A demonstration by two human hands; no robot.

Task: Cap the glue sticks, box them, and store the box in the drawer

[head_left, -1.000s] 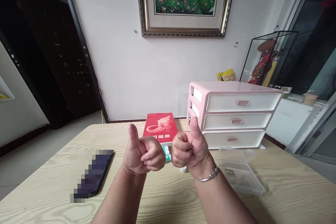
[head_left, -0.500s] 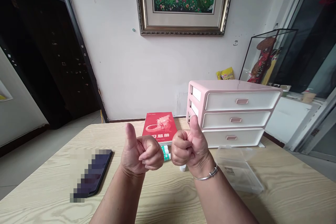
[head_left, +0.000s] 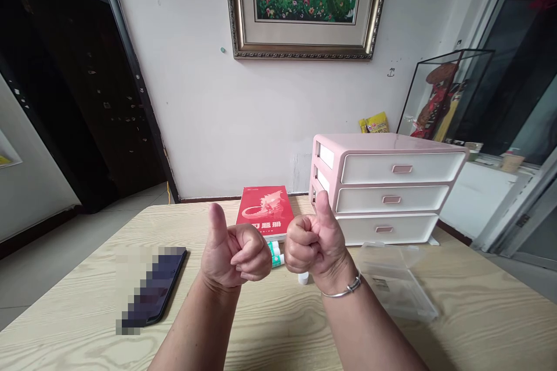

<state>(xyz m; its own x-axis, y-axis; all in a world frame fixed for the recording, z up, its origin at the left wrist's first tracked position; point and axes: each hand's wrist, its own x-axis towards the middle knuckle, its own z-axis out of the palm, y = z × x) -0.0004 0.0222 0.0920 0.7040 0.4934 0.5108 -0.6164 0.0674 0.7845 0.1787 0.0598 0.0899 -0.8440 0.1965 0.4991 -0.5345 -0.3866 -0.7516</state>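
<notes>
Holding left hand and right hand in thumbs-up fists

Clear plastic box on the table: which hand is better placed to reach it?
Probably the right hand: it sits closest to the clear plastic box, while the left hand is farther off.

The left hand and right hand are hovering just apart above the tabletop, with green-and-white tubes and a small white cap sitting beneath the gap between them. A red book is blocking the way straight ahead, while a pink drawer unit is standing just beyond the right hand. A transparent plastic box is obstructing the path rightward, and a phone is lying to the left. Room for a hand is opening between the phone and the left hand, and across the tabletop's near side.
</notes>
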